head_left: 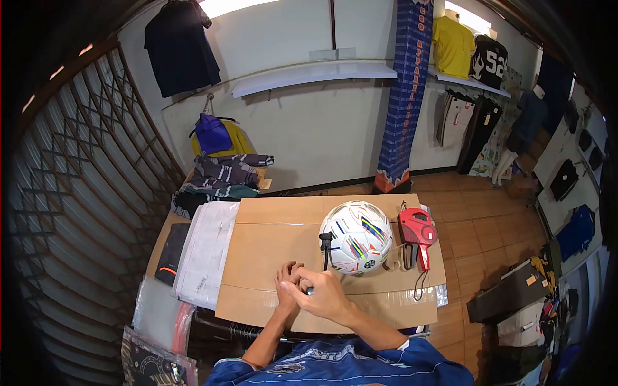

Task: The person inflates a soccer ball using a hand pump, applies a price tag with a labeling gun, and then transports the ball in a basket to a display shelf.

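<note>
My right hand (325,297) is closed round a black T-handled pump (327,248). Its crossbar and thin rod stick out above my fingers, and a small greyish end shows by my thumb. Close against it on the left, my left hand (288,283) has its fingers curled; whatever they pinch is hidden behind the right hand. A white football (356,237) with coloured stripes rests on the cardboard just beyond my right hand. The pump's handle overlaps the ball's left edge in this view.
The cardboard (264,248) covers the table. Right of the ball lie a red tape dispenser (418,228) and a dark strap-like item (409,255). Plastic-wrapped white packs (207,251) and folded clothes (225,174) are on the left. A patterned pillar (404,109) stands behind.
</note>
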